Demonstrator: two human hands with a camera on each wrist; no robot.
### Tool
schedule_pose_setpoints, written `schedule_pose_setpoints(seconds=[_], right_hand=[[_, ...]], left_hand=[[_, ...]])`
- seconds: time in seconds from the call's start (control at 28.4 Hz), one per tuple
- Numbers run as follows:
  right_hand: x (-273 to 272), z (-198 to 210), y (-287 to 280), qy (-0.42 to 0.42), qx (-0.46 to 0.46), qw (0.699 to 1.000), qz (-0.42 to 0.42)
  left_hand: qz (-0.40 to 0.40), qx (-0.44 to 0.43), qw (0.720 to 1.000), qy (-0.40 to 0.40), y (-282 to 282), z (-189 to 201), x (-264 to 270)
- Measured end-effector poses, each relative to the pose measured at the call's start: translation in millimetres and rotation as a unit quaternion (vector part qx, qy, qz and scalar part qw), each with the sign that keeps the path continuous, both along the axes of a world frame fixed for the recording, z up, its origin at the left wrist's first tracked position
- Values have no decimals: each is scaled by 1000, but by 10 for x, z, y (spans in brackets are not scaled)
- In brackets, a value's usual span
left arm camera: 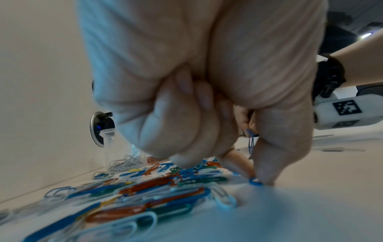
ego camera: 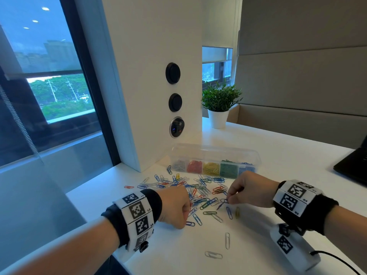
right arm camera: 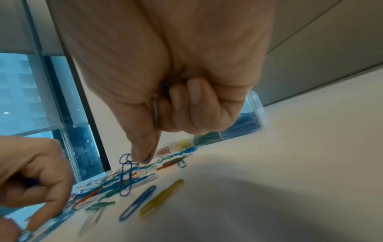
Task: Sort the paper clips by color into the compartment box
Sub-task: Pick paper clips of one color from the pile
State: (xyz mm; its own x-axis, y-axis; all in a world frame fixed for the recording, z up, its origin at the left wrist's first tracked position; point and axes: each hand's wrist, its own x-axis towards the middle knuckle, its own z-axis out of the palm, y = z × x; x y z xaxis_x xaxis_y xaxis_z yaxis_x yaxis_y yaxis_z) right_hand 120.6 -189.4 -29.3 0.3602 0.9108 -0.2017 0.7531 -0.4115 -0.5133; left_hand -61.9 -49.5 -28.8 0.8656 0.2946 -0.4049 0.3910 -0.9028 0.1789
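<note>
Loose paper clips [ego camera: 200, 192] in blue, red, green, yellow and white lie scattered on the white table [ego camera: 278, 155]. Behind them stands the clear compartment box [ego camera: 215, 161], holding clips grouped white, red, yellow, green and blue. My left hand [ego camera: 176, 207] is curled, and its thumb and forefinger pinch a blue clip [left arm camera: 256, 182] against the table. My right hand [ego camera: 241, 192] pinches a dark blue clip [right arm camera: 125, 176] that hangs from its fingertips just above the pile, and more blue clips [right arm camera: 164, 87] are tucked in its curled fingers.
A potted plant [ego camera: 219, 105] stands at the back by the white pillar [ego camera: 158, 76] with round sockets. A dark laptop edge [ego camera: 353, 165] lies at the right. Two white clips [ego camera: 220, 248] lie apart near the front edge. A window is at the left.
</note>
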Motion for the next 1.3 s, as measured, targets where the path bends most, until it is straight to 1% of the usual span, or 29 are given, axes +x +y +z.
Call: schedule_pose_setpoints(seconds=[0.11,0.14,0.18,0.21,0.25,0.28,0.35,0.42,0.46,0.49,0.53,0.56,0.6,0.63,0.67,0.7,0.74,0.77,0.81,0.85,0.88,0.92,0.95,0.99,1.02,1.06,1.13,1.23,1.3], right_hand=[[-38,61,-39,9,9,1000,3],[-42,73,-62,24,14,1000,-3],[-43,75,-91,62,22,998,-15],[-50,73,-122,133,34,990,-36],[-47,53,-144,226,54,971,-60],[-48,38,-163,322,73,940,-84],[-62,40,-192,478,96,865,-119],[-97,70,-193,603,109,781,-118],[-118,78,-190,654,117,739,-109],[-136,83,-190,693,131,702,-100],[-155,86,-183,718,146,674,-95],[-174,85,-175,733,161,654,-98],[-194,88,-156,739,171,643,-109],[-212,100,-133,732,174,647,-125],[-228,113,-117,713,172,665,-142],[-239,119,-105,683,161,696,-154],[-236,110,-105,639,143,738,-163],[-222,91,-112,577,117,790,-168],[-207,69,-115,497,88,846,-170],[-197,51,-118,401,56,900,-164],[-181,35,-114,290,21,946,-143],[-167,17,-107,170,-11,979,-111],[-169,3,-92,66,-30,995,-74],[-187,-17,-70,-14,-38,998,-39],[-209,-44,-42,-64,-47,997,-21],[-235,-68,-16,-93,-60,994,-17],[-279,-122,26,-123,-82,989,-19],[-299,-167,72,-117,-96,988,-17],[-279,-151,53,-112,-91,989,-27]], left_hand=[[-21,-14,1000,18,-10,39,-6],[-22,-36,999,16,9,54,-20],[-12,-67,998,9,32,78,-41],[10,-108,994,-3,61,107,-65],[43,-160,986,-17,92,127,-87],[78,-225,971,-30,119,140,-102],[144,-363,918,-65,161,150,-116],[181,-475,854,-109,210,123,-128],[187,-534,814,-133,219,118,-141],[191,-595,765,-156,232,111,-156],[193,-649,714,-177,240,111,-168],[196,-686,673,-194,250,105,-178],[203,-703,649,-209,250,97,-183],[214,-703,642,-217,249,89,-172],[232,-688,653,-216,242,78,-155],[247,-651,686,-210,226,75,-126],[251,-588,742,-201,189,83,-104],[231,-489,819,-192,145,97,-90],[192,-360,895,-181,103,116,-82],[139,-235,947,-167,76,116,-75],[85,-150,974,-147,39,119,-71],[46,-105,986,-125,10,107,-69],[23,-84,991,-103,-21,93,-69],[1,-64,994,-86,-51,78,-64],[-23,-38,996,-75,-85,67,-55],[-43,-14,996,-73,-108,48,-32],[-69,17,995,-75,-119,2,25],[-91,52,993,-44,-128,-20,73],[-86,42,995,-32,-105,2,70]])
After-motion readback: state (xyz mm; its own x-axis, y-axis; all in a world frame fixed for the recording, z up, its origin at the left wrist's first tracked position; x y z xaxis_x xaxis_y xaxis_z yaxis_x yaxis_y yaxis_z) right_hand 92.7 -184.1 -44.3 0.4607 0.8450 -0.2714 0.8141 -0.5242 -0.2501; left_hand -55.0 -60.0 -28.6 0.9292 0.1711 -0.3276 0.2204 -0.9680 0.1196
